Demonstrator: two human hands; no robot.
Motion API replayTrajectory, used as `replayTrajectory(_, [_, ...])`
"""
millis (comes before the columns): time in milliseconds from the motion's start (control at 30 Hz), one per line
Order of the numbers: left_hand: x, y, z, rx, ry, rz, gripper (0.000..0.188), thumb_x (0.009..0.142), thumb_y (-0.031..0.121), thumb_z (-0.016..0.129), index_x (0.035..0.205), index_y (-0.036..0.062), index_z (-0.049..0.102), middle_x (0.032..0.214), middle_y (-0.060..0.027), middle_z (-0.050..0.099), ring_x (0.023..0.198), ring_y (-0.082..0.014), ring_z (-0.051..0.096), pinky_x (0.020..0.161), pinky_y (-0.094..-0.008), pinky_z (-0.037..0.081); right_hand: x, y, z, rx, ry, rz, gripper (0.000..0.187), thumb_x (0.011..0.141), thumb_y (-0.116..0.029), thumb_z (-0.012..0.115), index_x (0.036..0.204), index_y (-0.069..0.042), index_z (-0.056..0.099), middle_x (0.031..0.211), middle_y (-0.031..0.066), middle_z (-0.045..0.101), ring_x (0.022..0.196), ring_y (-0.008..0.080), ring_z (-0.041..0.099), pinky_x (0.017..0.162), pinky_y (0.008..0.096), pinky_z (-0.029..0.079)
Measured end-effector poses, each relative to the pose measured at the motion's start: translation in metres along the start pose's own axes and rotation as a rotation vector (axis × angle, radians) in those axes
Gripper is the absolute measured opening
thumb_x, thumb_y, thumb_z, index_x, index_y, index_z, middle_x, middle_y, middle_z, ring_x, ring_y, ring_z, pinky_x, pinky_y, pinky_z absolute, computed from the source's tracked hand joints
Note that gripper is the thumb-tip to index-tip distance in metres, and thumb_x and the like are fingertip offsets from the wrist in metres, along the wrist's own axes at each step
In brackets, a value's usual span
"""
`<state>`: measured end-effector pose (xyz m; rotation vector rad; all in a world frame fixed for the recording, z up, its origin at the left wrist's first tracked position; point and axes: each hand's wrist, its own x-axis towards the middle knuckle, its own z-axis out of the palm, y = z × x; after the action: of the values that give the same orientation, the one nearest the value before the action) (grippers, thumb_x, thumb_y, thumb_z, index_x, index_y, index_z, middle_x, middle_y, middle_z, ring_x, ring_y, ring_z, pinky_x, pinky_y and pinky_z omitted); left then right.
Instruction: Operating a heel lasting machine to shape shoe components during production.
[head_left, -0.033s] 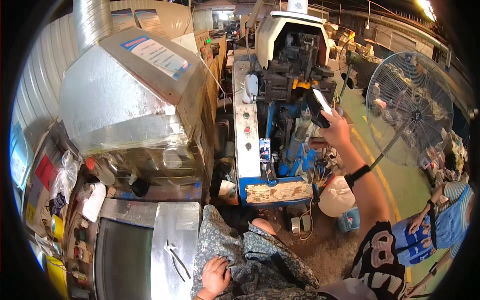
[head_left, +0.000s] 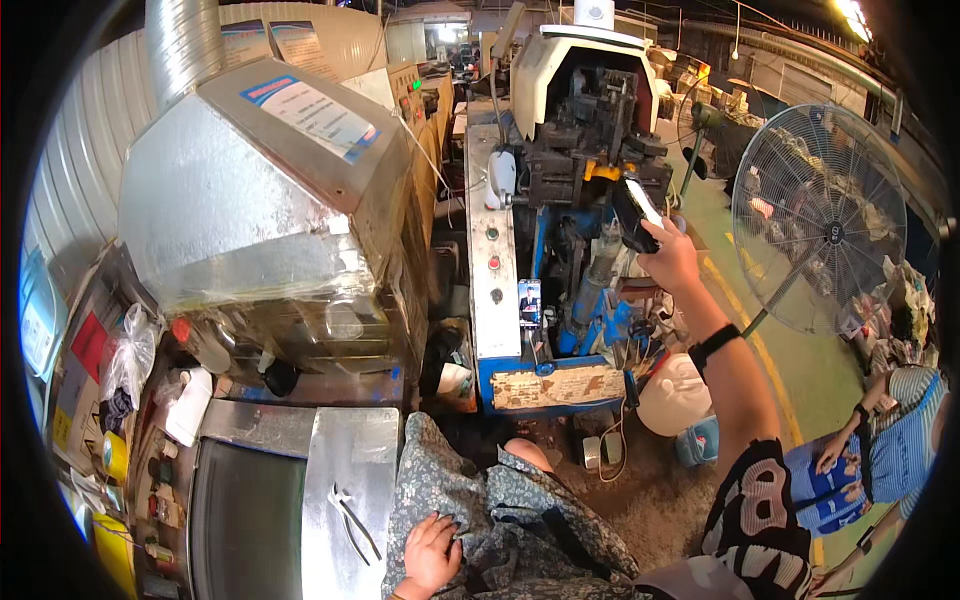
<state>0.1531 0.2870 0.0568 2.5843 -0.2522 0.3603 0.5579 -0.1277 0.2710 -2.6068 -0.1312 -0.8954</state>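
My right hand reaches out and is closed round a black shoe with a pale strip along its side. The shoe's far end is against the dark metal jaws of the machine, near a yellow part; whether it touches them I cannot tell. In my lap, my left hand lies flat with fingers loosely spread on the dark floral cloth, holding nothing. Pliers with dark handles lie on the metal plate to the left of that hand.
A smartphone leans on the machine's white panel. A large metal hood stands at the left above a conveyor belt. To the right is a caged fan. A white jug stands below. Another person is at the lower right.
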Motion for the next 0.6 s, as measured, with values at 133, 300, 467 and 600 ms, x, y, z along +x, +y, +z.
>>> replayTrajectory(133, [-0.002, 0.007, 0.008, 0.059, -0.015, -0.037, 0.028, 0.082, 0.015, 0.067, 0.107, 0.0040, 0.070, 0.116, -0.0131, 0.066, 0.117, -0.0331, 0.057, 0.100, -0.0440, 0.044, 0.024, 0.014, 0.014, 0.005, -0.064, -0.054, 0.065, 0.062, -0.021, 0.077, 0.126, -0.023, 0.067, 0.136, 0.0208, 0.055, 0.107, 0.0387, 0.062, 0.095, 0.0424, 0.050])
replayTrajectory(300, [0.011, 0.009, 0.012, 0.046, -0.029, -0.036, 0.031, 0.084, 0.017, 0.064, 0.110, 0.0015, 0.067, 0.117, -0.0170, 0.064, 0.118, -0.0376, 0.055, 0.102, -0.0462, 0.042, 0.039, -0.015, 0.021, -0.198, -0.343, -0.018, 0.071, 0.069, -0.029, 0.075, 0.137, -0.024, 0.057, 0.134, 0.0185, 0.055, 0.105, 0.0395, 0.063, 0.092, 0.0445, 0.051])
replayTrajectory(467, [0.015, 0.014, 0.019, 0.036, -0.039, -0.001, 0.028, 0.084, 0.016, 0.063, 0.108, 0.0009, 0.068, 0.116, -0.0170, 0.065, 0.115, -0.0379, 0.057, 0.100, -0.0465, 0.044, -0.014, -0.020, 0.050, -0.249, -0.066, -0.024, 0.064, 0.085, -0.043, 0.067, 0.143, -0.025, 0.047, 0.151, 0.0169, 0.037, 0.126, 0.0549, 0.038, 0.100, 0.0577, 0.043])
replayTrajectory(600, [0.019, 0.015, 0.019, 0.045, -0.037, 0.018, 0.027, 0.084, 0.015, 0.064, 0.107, 0.0013, 0.068, 0.117, -0.0159, 0.065, 0.116, -0.0369, 0.057, 0.100, -0.0460, 0.044, -0.007, -0.022, 0.046, -0.229, -0.096, 0.011, 0.061, 0.087, -0.038, 0.065, 0.144, -0.026, 0.047, 0.152, 0.0153, 0.036, 0.127, 0.0535, 0.037, 0.098, 0.0561, 0.045])
